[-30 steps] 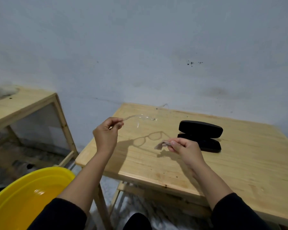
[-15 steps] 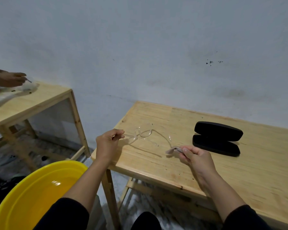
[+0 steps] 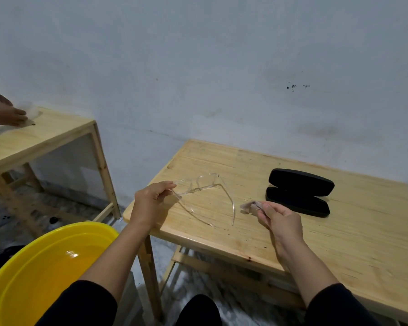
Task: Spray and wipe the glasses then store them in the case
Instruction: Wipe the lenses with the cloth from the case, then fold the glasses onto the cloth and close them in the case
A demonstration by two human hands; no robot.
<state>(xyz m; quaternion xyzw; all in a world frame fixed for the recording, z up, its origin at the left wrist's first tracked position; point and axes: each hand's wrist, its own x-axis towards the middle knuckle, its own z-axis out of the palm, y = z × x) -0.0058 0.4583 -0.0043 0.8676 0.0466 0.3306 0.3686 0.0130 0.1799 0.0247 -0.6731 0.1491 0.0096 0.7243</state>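
Since half a second earlier, both hands had stayed low over the near-left corner of the wooden table [image 3: 339,234], the frame's arms now swung open toward the viewer. The left hand [image 3: 151,203] pinched the clear glasses [image 3: 204,187] at the left edge of the frame, held between the two hands. The right hand [image 3: 280,220] pinched a small grey cloth [image 3: 249,205], just right of the glasses. Farther right lay the open black case [image 3: 299,191]. A yellow basin [image 3: 45,267] sat near left, below the table.

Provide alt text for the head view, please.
Over a wooden table, the left hand holds clear glasses and the right hand pinches a small cloth. An open black case lies behind.
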